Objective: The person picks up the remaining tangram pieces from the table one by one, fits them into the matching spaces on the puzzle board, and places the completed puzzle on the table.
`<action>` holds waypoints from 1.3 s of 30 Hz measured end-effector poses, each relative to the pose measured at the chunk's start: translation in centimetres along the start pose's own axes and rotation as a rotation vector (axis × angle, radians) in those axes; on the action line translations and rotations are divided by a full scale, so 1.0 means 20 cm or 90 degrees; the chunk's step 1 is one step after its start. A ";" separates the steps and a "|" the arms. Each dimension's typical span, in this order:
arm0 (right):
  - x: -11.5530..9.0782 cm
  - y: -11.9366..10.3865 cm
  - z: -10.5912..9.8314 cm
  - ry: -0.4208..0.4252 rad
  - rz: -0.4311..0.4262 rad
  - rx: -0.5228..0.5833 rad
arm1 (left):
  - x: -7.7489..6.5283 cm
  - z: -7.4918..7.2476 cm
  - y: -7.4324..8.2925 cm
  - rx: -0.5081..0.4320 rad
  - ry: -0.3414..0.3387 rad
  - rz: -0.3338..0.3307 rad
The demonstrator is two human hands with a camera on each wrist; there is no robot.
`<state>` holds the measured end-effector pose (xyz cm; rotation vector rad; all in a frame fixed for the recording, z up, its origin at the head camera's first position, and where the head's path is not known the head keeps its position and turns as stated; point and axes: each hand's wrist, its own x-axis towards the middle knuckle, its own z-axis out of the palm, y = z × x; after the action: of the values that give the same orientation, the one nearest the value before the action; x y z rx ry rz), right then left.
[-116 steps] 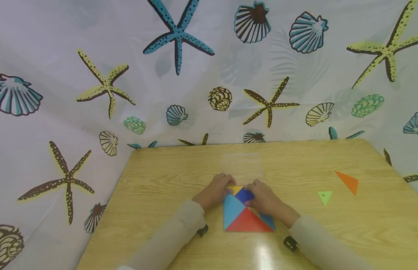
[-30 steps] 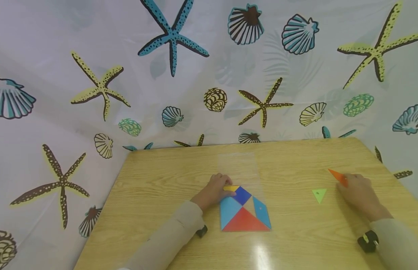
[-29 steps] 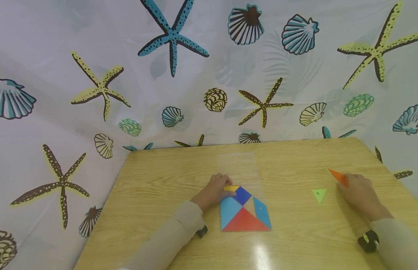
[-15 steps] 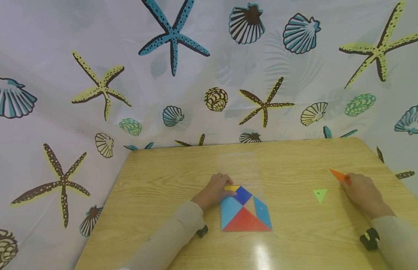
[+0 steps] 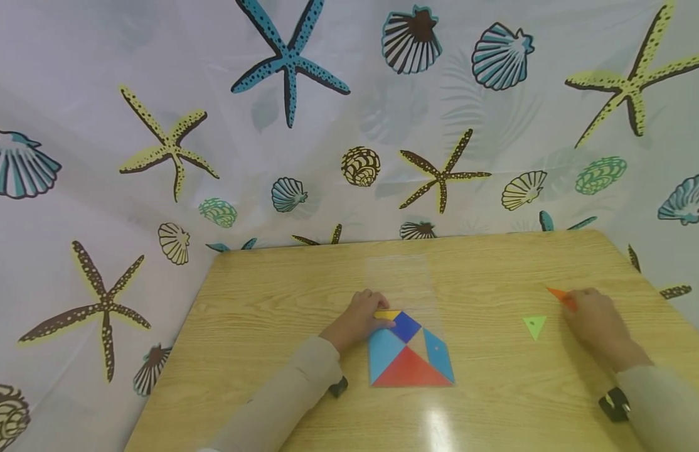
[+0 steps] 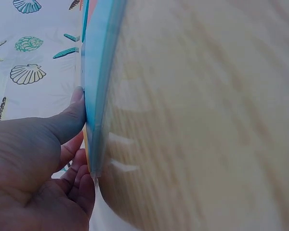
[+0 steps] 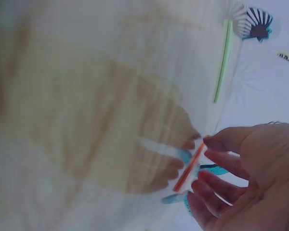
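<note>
Several tangram pieces lie together on a clear plastic tray (image 5: 399,267) at the table's middle. They include a red triangle (image 5: 411,370), a light blue triangle (image 5: 383,353), a blue square (image 5: 406,327), a blue parallelogram (image 5: 438,355) and a yellow triangle (image 5: 389,314). My left hand (image 5: 361,320) grips the tray's far left corner, thumb over the pieces, fingers curled at the edge. Off to the right, my right hand (image 5: 598,323) pinches an orange triangle (image 7: 189,168) between thumb and fingertips, its tip lifted and pointing left. Bare wood-coloured space shows between the red triangle and parallelogram.
A small green triangle (image 5: 534,326) with a hole lies on the wooden table (image 5: 270,295), just left of my right hand. Behind the table hangs a white curtain (image 5: 327,138) printed with shells and starfish.
My right hand has left the tangram pieces, moved right and taken hold of the orange triangle. Since half a second ago it has shifted slightly left. My left hand stays at the tray's corner.
</note>
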<state>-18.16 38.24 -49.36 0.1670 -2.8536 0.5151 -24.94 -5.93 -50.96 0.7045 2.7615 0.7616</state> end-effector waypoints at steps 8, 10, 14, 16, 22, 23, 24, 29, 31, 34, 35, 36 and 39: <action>-0.02 -0.17 0.01 -0.116 -0.071 0.118 | 0.00 0.00 0.01 -0.001 0.000 -0.006; -0.03 -0.19 0.01 -0.125 -0.076 0.119 | 0.00 0.00 0.01 -0.003 0.000 -0.006; -0.04 -0.22 0.01 -0.143 -0.093 0.110 | 0.01 0.00 0.01 -0.002 0.001 0.003; -0.04 -0.23 0.01 -0.141 -0.112 0.096 | 0.01 -0.01 0.01 -0.003 0.001 0.005; -0.04 -0.23 0.00 -0.144 -0.128 0.060 | 0.01 -0.01 0.01 -0.008 0.003 0.000; -0.04 -0.22 0.00 -0.149 -0.123 0.059 | 0.01 -0.01 0.01 -0.009 0.002 -0.001; -0.04 -0.22 0.00 -0.155 -0.115 0.058 | 0.01 -0.01 0.01 -0.008 0.001 -0.002; -0.04 -0.20 0.01 -0.176 -0.074 0.063 | 0.01 -0.01 0.01 -0.005 0.004 0.003; -0.04 -0.20 0.01 -0.182 -0.062 0.062 | 0.01 -0.01 0.00 -0.005 0.004 0.006; -0.05 -0.20 0.01 -0.188 -0.049 0.064 | 0.01 -0.01 0.00 -0.006 0.004 0.005; -0.05 -0.20 0.01 -0.196 -0.040 0.071 | 0.01 -0.01 0.00 -0.005 0.003 0.005; -0.05 -0.20 0.01 -0.202 -0.033 0.076 | 0.01 0.00 0.00 -0.005 0.003 0.005; -0.06 -0.19 0.01 -0.208 -0.025 0.096 | 0.00 0.00 0.00 -0.002 0.002 0.005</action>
<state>-16.42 34.72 -48.59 0.3636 -3.1169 0.7590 -24.93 -5.90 -50.87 0.7157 2.7613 0.7690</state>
